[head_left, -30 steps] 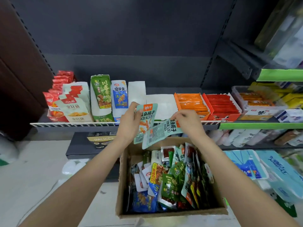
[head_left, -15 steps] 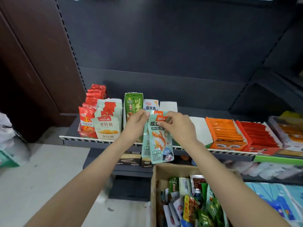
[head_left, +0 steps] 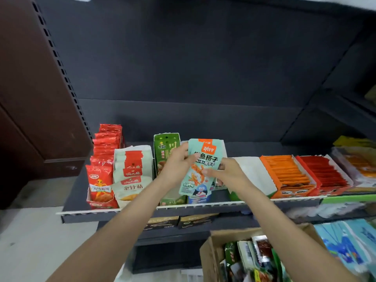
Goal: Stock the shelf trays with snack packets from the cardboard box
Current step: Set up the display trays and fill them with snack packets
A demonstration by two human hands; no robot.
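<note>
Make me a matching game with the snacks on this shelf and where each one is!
Things:
1. mint-green packet
2. cardboard box
3. orange tray
4. red squid packets

Places:
A. far left end of the shelf
B. held up in both hands
C. below the shelf, at the bottom right
D. right of the hands, beside a red tray

Pairs: 1-B, 2-C, 3-D, 4-A

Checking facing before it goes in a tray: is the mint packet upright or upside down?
Upright: the mint packet shows its orange tab on top and readable print, held front-out by the left hand and right hand.
</note>
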